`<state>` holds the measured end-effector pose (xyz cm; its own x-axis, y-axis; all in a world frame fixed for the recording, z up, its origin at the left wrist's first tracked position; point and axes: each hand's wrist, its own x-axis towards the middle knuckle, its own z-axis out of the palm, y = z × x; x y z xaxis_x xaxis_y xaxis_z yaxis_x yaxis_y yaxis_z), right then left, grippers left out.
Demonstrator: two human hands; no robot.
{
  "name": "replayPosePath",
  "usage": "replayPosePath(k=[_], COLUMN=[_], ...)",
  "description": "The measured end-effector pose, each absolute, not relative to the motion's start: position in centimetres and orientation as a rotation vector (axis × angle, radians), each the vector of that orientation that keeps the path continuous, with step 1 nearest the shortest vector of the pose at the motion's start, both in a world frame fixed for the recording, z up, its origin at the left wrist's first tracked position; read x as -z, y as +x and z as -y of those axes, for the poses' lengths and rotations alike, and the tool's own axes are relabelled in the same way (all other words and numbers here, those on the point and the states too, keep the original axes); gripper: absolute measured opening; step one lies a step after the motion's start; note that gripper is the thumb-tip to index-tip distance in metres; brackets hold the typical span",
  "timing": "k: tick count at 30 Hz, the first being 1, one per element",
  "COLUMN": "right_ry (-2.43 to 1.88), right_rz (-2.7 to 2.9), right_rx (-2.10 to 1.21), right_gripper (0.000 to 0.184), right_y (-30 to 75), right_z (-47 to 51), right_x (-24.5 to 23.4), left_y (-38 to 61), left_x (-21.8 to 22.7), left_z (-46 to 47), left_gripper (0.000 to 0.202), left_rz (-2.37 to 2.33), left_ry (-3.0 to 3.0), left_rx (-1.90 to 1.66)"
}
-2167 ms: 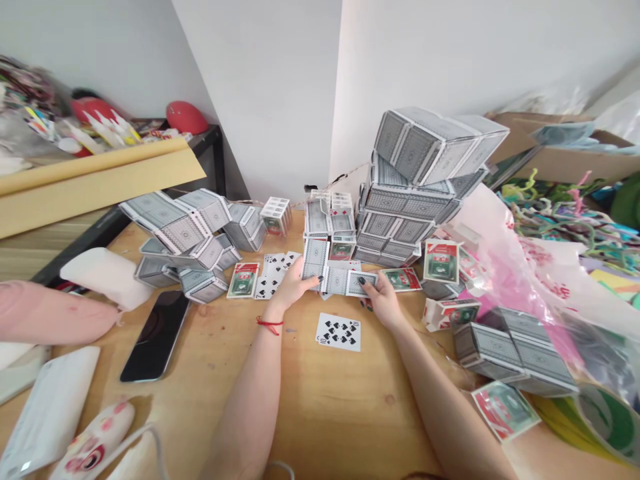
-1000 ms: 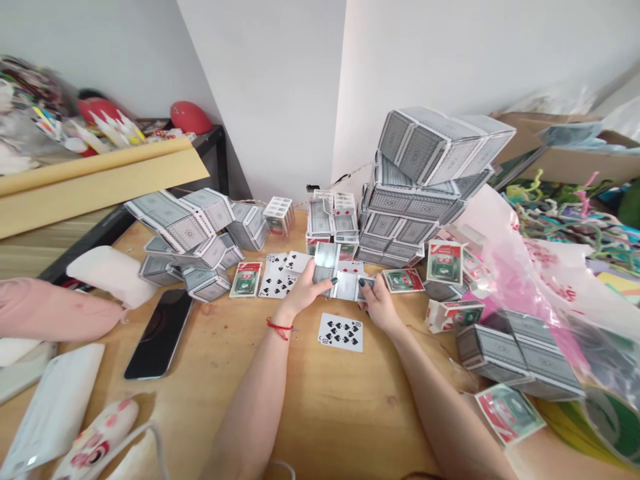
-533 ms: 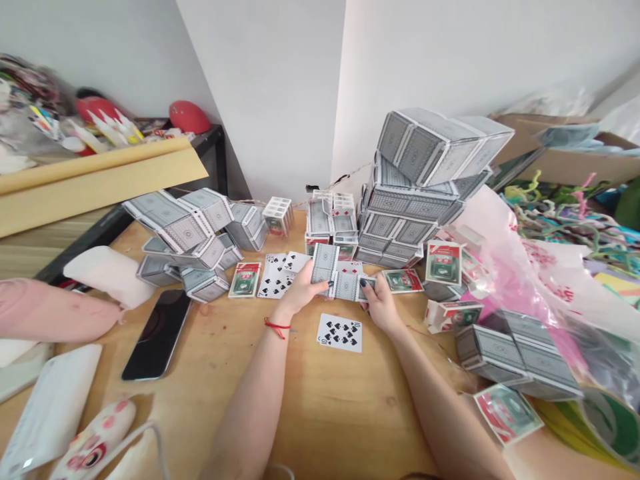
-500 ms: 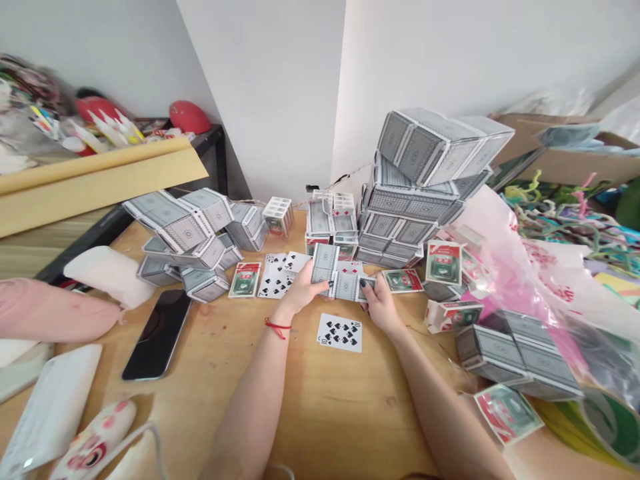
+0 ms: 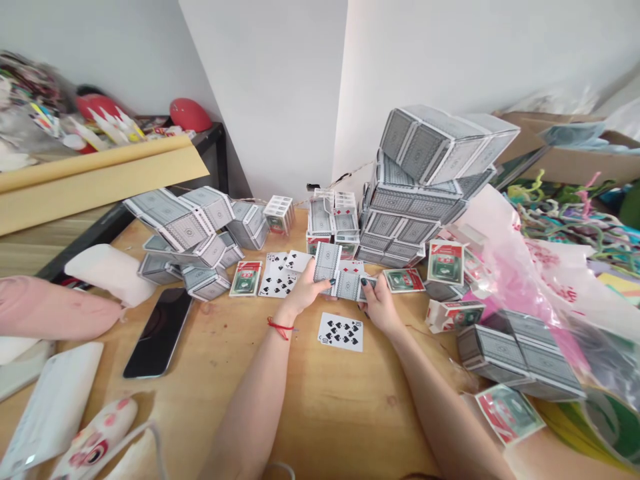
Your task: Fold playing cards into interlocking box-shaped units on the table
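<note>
Between my hands, grey-backed playing cards (image 5: 327,261) are held above the table, one upright and one lying crosswise with its back towards me. My left hand (image 5: 301,291) is closed on the upright card, thumb across its lower end. My right hand (image 5: 379,298) pinches the right end of the crosswise card (image 5: 347,285). How the cards join is too small to tell. Just below lies a ten of spades (image 5: 341,332), face up. Left of my left hand are face-up spades cards (image 5: 275,277) and a card box (image 5: 245,279). Another card box (image 5: 404,280) lies right of my right hand.
A tall stack of grey card blocks (image 5: 405,200) stands behind on the right, a lower one (image 5: 185,223) on the left. Further card blocks (image 5: 520,353) sit at right near a tape roll (image 5: 600,427). A phone (image 5: 157,333) lies at left.
The whole view has shifted very slightly. Both hands keep the same hold on the cards, with no clear movement.
</note>
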<state>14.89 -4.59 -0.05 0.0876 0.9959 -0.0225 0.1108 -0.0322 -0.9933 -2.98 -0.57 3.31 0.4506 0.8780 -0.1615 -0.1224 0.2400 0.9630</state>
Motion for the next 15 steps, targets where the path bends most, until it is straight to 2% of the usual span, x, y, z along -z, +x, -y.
replayPosePath(k=[7,11,15], right_ry=[-1.316,-1.287,-1.304], right_rz=[1.22,1.194,1.205], right_rx=[-1.191,-1.202,-1.164], right_gripper=[0.03,0.03,0.028], right_y=[14.83,14.88,14.78], right_z=[4.64,4.72,4.81], right_x=[-0.11,-0.36,-0.55], left_y=[-2.45,-2.2,-2.23], left_x=[-3.25,-2.77,-2.56], left_z=[0.84,0.75,0.64], left_gripper=[0.058,0.05,0.051], left_rz=[-0.909,-0.942,-0.919], left_ry=[1.164,1.141,1.12], left_rx=[-0.83,-0.866,-0.868])
